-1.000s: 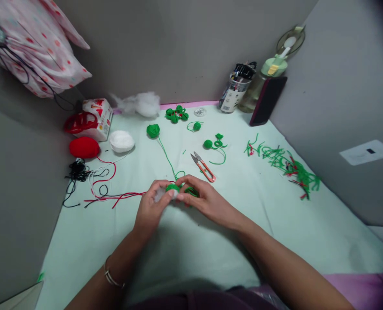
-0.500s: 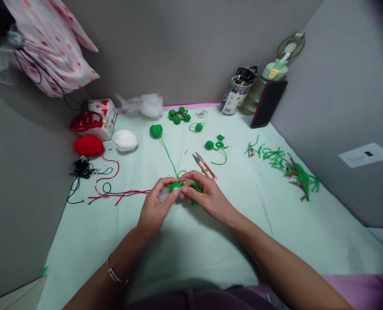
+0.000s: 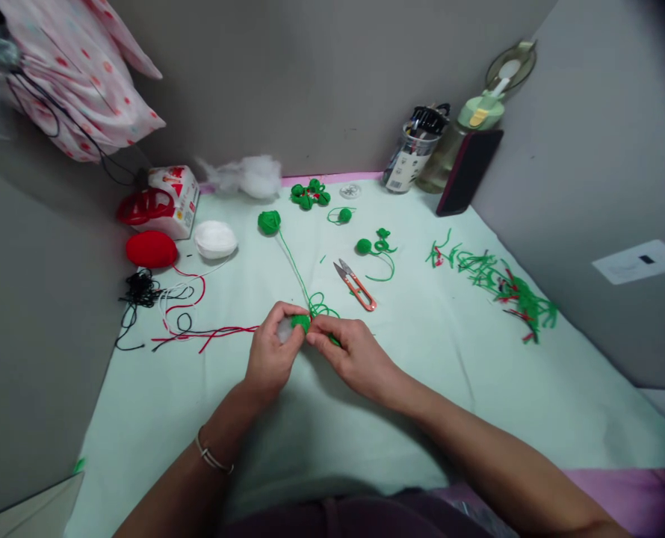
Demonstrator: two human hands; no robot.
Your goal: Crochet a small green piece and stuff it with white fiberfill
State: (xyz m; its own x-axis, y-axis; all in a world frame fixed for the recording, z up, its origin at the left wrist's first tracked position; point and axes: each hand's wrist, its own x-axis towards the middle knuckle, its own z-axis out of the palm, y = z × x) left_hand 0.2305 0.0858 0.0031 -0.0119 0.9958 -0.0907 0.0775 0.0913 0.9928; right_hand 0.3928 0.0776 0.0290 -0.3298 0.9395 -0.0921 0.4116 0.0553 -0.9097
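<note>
Left hand [image 3: 270, 351], fingers gripping a seemingly unfinished green piece [image 3: 299, 322] and white stuffing [image 3: 284, 329]; right hand [image 3: 358, 353], fingers pinched beside it, grip unclear. A green ball [image 3: 344, 215] beyond looks finished.

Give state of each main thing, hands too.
Green piece, held
Left hand, closed on it
Right hand, curled in, grip hidden
Snips, blades open
Bottle, upright, lid open
Phone, propped up, screen dark
Pen cup, upright, filled
Green yarn ball, wound, strand trailing
Red yarn, wound, strand trailing
Black yarn, tangled
Fluff, loose
</note>
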